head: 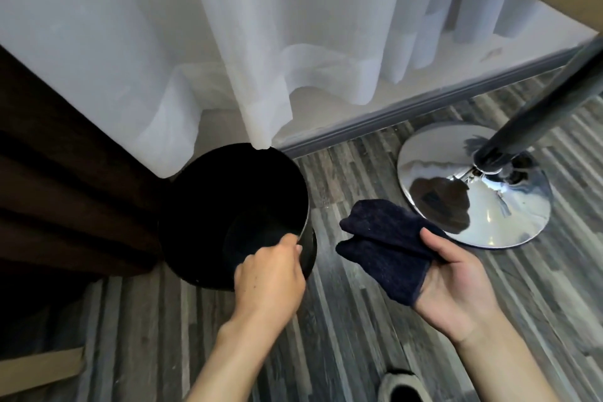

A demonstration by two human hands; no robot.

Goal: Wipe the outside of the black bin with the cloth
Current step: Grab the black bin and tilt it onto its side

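Here, on striped wood floor (375,320), left hand (270,274) grips black bin (208,206), right hand (456,284) pinches cloth (385,248).

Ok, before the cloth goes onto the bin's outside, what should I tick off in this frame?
1. Left hand has a grip on the black bin at the near rim: ok.
2. Dark cloth held in right hand: ok.
3. Cloth touching the bin wall: not ok, still apart.
4. Sheer curtain clear of the bin: not ok, its hem hangs at the far rim.
5. Bin empty: cannot tell, the interior is too dark.
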